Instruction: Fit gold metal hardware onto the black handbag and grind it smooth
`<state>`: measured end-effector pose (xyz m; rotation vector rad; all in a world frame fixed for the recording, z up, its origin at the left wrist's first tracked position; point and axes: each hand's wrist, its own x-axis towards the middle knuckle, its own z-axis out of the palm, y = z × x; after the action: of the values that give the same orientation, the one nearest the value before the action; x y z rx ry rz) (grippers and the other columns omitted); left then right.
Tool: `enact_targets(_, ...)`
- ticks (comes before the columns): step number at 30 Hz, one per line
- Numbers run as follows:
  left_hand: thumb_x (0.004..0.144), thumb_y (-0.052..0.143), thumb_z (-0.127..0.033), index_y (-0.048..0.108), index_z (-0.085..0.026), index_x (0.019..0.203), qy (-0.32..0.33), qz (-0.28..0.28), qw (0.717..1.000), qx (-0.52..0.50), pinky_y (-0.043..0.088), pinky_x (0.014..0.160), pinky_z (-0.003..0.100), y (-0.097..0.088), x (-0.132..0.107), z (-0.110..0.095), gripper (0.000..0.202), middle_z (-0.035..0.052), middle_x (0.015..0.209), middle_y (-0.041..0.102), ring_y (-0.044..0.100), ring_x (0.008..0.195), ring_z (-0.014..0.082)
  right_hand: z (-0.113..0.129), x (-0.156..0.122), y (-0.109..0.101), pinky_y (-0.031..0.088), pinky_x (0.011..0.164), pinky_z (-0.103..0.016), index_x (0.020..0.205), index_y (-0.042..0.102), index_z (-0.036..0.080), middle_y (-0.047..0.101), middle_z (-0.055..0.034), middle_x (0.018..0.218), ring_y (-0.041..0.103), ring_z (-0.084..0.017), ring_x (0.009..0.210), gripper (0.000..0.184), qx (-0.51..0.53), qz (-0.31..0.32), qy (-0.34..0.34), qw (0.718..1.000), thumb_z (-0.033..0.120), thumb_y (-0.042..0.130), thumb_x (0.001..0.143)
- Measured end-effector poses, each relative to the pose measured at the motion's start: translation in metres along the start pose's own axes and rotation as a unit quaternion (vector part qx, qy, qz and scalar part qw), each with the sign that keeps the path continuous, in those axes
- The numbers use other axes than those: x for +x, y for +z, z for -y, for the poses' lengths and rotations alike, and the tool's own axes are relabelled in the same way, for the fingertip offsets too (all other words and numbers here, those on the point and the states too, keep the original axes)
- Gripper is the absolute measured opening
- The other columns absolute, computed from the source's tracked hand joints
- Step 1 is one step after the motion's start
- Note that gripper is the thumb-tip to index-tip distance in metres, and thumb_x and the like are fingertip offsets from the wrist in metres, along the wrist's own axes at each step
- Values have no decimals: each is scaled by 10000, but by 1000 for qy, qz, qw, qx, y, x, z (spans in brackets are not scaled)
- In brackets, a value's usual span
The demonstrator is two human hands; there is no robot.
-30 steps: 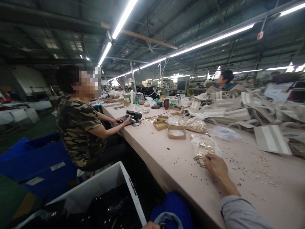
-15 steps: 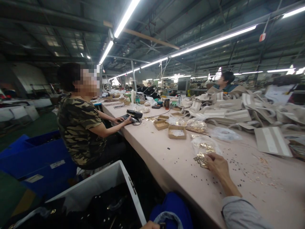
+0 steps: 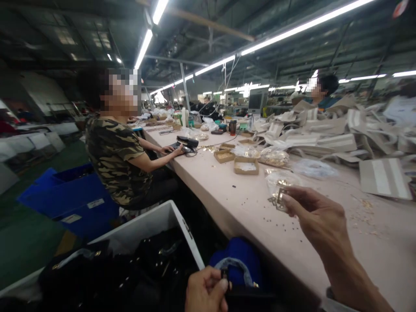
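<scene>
My right hand [image 3: 316,219] is raised above the long pink table [image 3: 247,216], fingers pinched on a small gold metal buckle [image 3: 280,199]. Just beyond it lies a clear plastic bag of gold buckles [image 3: 282,181]. My left hand [image 3: 205,291] is low at the bottom edge, closed on a small dark piece at the top of a black bag [image 3: 250,297], beside a blue cloth thing [image 3: 238,260] in my lap.
A white bin [image 3: 182,225] of black bags stands at my left, blue crates [image 3: 74,197] behind it. A co-worker in a camouflage shirt [image 3: 117,158] sits at the table. Small cardboard trays [image 3: 246,166], scattered tiny parts and piled striped tote bags [image 3: 325,138] cover the table.
My right hand has lifted off the table with a gold buckle pinched in it. My left hand has risen into view, and the camera has tilted down.
</scene>
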<state>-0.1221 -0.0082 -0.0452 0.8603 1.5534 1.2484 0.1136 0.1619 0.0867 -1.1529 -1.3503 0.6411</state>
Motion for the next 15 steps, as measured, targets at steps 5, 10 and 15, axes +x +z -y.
enact_targets(5,777,789,-415,714,-99,803,-14,4,998,-63,457,403,208,3,-4,-7,326,80,588,709,560,399,121,2,-85,22,572,542,-268,1059,787,177,741,-65,841,652,-158,592,357,100,138,90,981,426,863,814)
enact_targets(10,789,786,-383,715,-76,862,-24,17,995,-94,462,411,200,1,-7,-12,324,62,527,686,559,381,118,-30,-144,44,550,555,-274,1069,757,158,694,-43,752,636,-164,595,364,149,270,199,930,467,803,881)
enact_targets(15,803,735,-318,713,-57,905,-22,18,996,-79,461,409,198,2,-7,-12,281,56,517,681,573,379,125,-35,-159,64,540,592,-285,1037,766,171,718,-61,813,628,-173,635,354,132,320,194,918,501,758,909)
